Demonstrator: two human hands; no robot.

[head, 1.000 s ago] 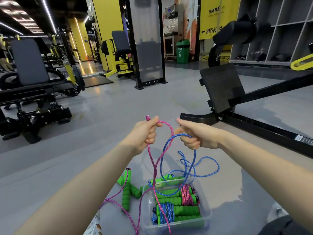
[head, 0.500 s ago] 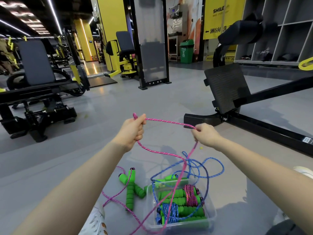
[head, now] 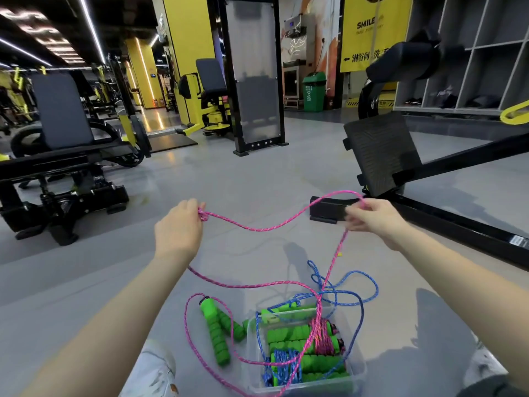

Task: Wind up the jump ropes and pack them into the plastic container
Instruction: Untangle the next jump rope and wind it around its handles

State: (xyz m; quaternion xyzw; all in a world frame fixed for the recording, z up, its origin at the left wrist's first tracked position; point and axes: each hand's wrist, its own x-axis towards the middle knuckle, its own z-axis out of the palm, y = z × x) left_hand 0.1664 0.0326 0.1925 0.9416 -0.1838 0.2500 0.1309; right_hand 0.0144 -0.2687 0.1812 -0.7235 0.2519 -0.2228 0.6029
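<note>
A pink jump rope (head: 274, 224) sags between my two hands above the grey floor. My left hand (head: 179, 230) pinches a knotted bend of it; my right hand (head: 372, 217) grips another part, from which the rope drops toward the clear plastic container (head: 359, 365). The rope's green foam handles (head: 217, 330) lie on the floor left of the container. Inside the container are wound ropes with green handles (head: 303, 348). A loose blue rope (head: 349, 290) spills from it onto the floor behind.
A black exercise machine base (head: 429, 222) with a footplate (head: 380, 151) runs across the right. A black bench machine (head: 63, 173) stands at left. My shoes (head: 154, 371) are at the bottom, beside the container.
My hands have moved apart, drawing the pink rope out into a long span between them. The blue rope has left my right hand and lies on the floor.
</note>
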